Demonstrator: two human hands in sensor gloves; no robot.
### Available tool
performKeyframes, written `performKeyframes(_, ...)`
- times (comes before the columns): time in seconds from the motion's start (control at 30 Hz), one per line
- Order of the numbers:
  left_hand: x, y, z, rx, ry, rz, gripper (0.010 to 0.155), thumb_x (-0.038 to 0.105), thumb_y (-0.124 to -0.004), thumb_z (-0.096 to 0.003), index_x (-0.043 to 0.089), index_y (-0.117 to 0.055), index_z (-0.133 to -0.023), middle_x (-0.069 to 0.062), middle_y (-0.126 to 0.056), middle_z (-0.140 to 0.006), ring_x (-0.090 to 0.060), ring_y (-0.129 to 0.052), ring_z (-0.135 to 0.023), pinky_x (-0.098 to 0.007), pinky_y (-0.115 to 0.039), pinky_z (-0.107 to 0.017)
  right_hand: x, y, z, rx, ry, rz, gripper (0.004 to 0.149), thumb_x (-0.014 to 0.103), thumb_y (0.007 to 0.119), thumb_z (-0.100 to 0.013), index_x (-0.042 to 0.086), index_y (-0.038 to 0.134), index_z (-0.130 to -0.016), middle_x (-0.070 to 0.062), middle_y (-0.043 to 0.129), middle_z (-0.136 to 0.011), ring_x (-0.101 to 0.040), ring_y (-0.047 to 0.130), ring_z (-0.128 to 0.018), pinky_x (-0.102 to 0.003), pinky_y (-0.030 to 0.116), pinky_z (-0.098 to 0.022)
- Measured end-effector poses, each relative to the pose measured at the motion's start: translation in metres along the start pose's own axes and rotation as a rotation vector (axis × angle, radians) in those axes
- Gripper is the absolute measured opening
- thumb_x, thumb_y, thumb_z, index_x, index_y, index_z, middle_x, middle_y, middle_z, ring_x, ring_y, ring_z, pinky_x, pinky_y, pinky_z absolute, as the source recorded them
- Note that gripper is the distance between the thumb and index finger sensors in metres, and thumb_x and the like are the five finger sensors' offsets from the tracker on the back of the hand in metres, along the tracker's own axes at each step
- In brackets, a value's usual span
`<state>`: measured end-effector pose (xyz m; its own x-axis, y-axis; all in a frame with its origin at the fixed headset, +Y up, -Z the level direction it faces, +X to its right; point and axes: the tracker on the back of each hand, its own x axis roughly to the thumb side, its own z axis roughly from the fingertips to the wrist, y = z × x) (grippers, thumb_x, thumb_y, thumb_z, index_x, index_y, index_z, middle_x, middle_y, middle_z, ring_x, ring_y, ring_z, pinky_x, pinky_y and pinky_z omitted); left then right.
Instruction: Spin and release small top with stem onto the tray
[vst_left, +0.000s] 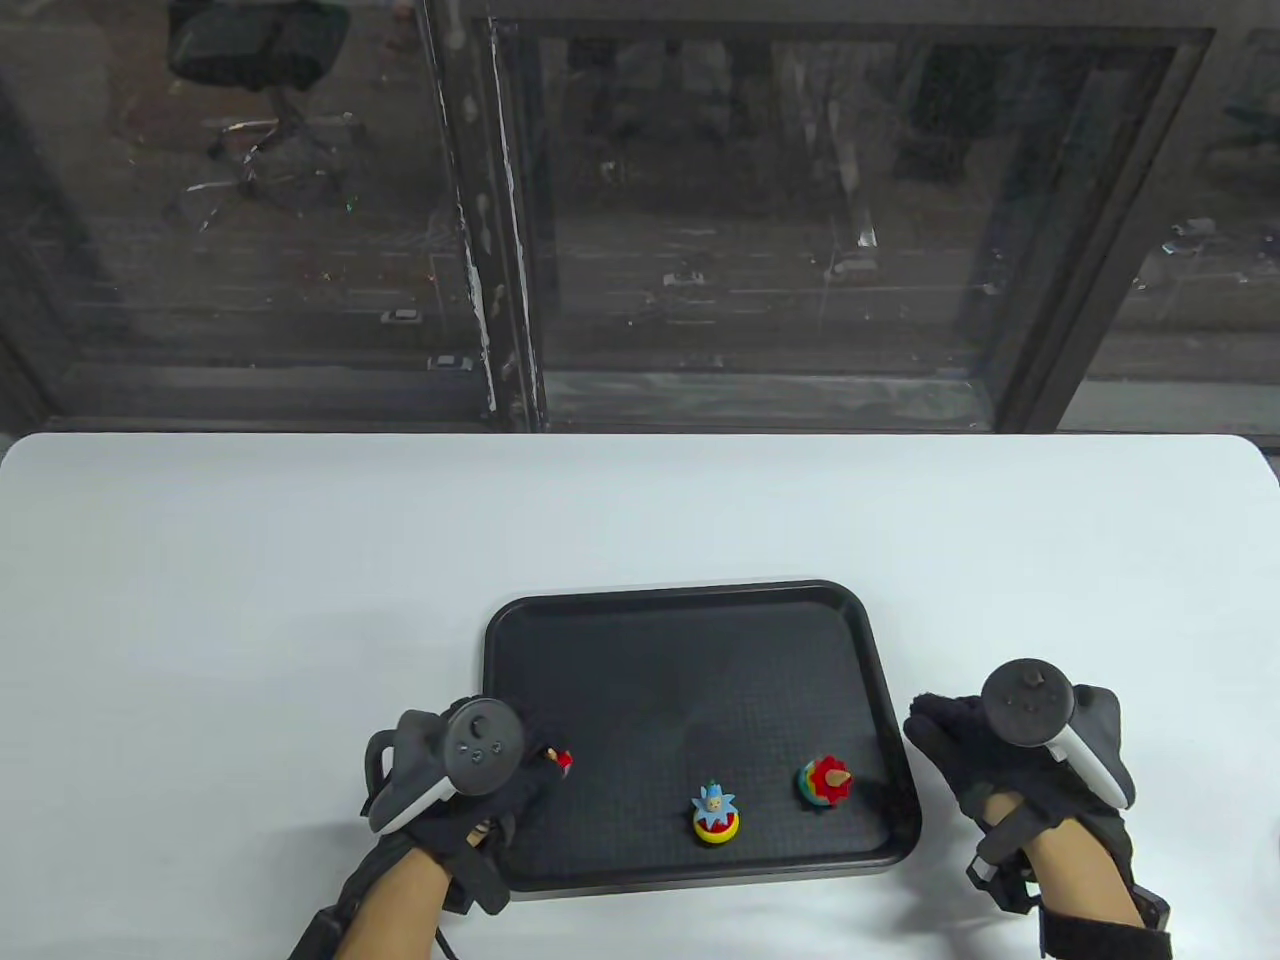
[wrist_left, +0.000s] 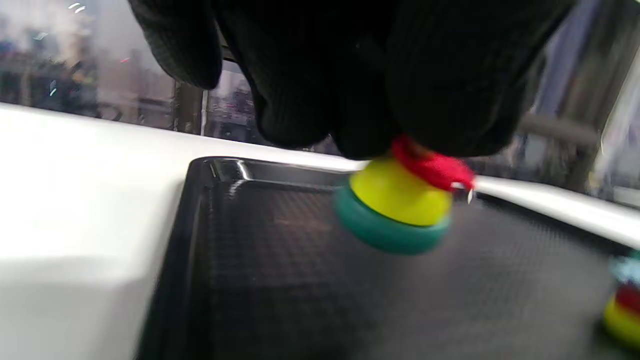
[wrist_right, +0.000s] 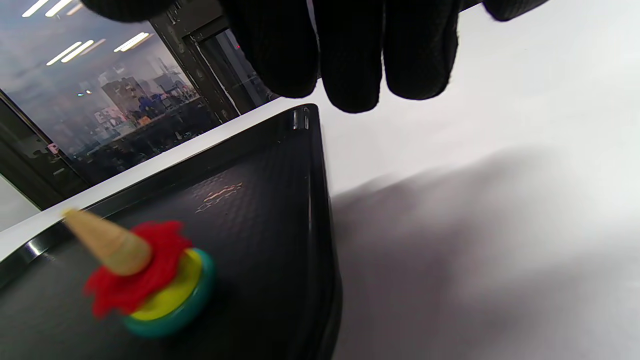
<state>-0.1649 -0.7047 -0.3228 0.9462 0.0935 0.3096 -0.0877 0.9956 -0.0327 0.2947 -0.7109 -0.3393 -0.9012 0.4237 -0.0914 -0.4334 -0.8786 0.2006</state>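
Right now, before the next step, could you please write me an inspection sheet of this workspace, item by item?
Surface: white table, with a black tray near the front edge.
Job's things: held top, teal, yellow and red, over the tray's left part; whether its tip touches the tray cannot be told. Blue-figure top upright on the tray. Red-flower top tipped over on the tray.
Clutter: nothing seen.
Grippers: left hand pinches the held top from above. Right hand lies open beside the tray's right rim, holding nothing.
Cables: a dark cable at the left wrist.
Surroundings: window behind the table.
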Motion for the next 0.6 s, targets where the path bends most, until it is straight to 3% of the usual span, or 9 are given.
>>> performKeyframes(0.27, 0.034, -0.002, -0.003, -0.016, -0.147, -0.325, 0.044, 0.034, -0.097, -0.0318, 0.043, -0.092, -0.075, 0.019, -0.109, -0.076, -0.005, -0.104, -0.077, -0.042, -0.07, -0.08, 0.004, 0.002, 0.001, 0.008, -0.023, 0.01, 0.069, 0.064, 0.053, -0.042, 0.029, 0.069, -0.099, -0.008, 0.073, -0.101, -0.037, 0.075, -0.092, -0.066, 0.047, -0.07)
performKeyframes(0.37, 0.047, -0.004, -0.003, 0.011, -0.189, -0.447, 0.043, 0.033, -0.098, -0.0302, 0.041, -0.096, -0.072, 0.015, -0.112, -0.071, -0.008, -0.107, -0.073, -0.043, -0.074, -0.078, 0.004, 0.002, 0.001, 0.006, -0.029, 0.009, 0.069, 0.064, 0.053, -0.042, 0.029, 0.069, -0.099, -0.008, 0.073, -0.101, -0.037, 0.075, -0.092, -0.066, 0.047, -0.07)
performKeyframes(0.4, 0.05, -0.007, -0.005, 0.006, -0.177, -0.512, 0.043, 0.037, -0.095, -0.0291, 0.038, -0.098, -0.072, 0.011, -0.115, -0.065, -0.011, -0.112, -0.062, -0.047, -0.082, -0.071, 0.004, 0.002, 0.001, 0.007, -0.03, 0.008, 0.069, 0.064, 0.053, -0.042, 0.029, 0.069, -0.099, -0.009, 0.073, -0.101, -0.037, 0.075, -0.092, -0.066, 0.047, -0.07)
performKeyframes(0.43, 0.051, -0.011, -0.008, 0.049, -0.1, -0.598, 0.049, 0.052, -0.082, -0.0287, 0.03, -0.101, -0.068, 0.009, -0.118, -0.05, -0.01, -0.116, -0.047, -0.046, -0.088, -0.063, 0.004, 0.002, 0.0, 0.008, -0.031, 0.008, 0.069, 0.064, 0.053, -0.042, 0.029, 0.07, -0.099, -0.009, 0.073, -0.101, -0.037, 0.075, -0.092, -0.066, 0.047, -0.07)
performKeyframes(0.47, 0.048, -0.009, -0.01, 0.111, -0.014, -0.601, 0.059, 0.063, -0.06, -0.0285, 0.033, -0.105, -0.052, 0.014, -0.119, -0.035, -0.008, -0.118, -0.037, -0.044, -0.091, -0.059, 0.004, 0.002, 0.0, 0.008, -0.032, 0.011, 0.07, 0.064, 0.053, -0.041, 0.029, 0.07, -0.099, -0.009, 0.073, -0.101, -0.037, 0.075, -0.092, -0.066, 0.047, -0.069)
performKeyframes(0.57, 0.022, 0.012, -0.012, 0.15, 0.217, -0.375, 0.064, 0.064, -0.059, -0.0304, 0.028, -0.106, -0.054, 0.008, -0.12, -0.038, -0.014, -0.117, -0.038, -0.048, -0.088, -0.059, 0.003, 0.0, 0.001, 0.005, -0.033, 0.007, 0.07, 0.064, 0.053, -0.042, 0.028, 0.069, -0.099, -0.009, 0.072, -0.101, -0.038, 0.075, -0.092, -0.067, 0.047, -0.069)
performKeyframes(0.6, 0.015, 0.015, -0.01, 0.167, 0.241, -0.33, 0.064, 0.065, -0.059, -0.0308, 0.029, -0.105, -0.057, 0.007, -0.119, -0.041, -0.015, -0.116, -0.042, -0.048, -0.086, -0.061, 0.003, 0.0, 0.001, 0.0, -0.036, 0.001, 0.069, 0.064, 0.053, -0.042, 0.028, 0.07, -0.099, -0.01, 0.073, -0.101, -0.039, 0.075, -0.092, -0.067, 0.047, -0.069)
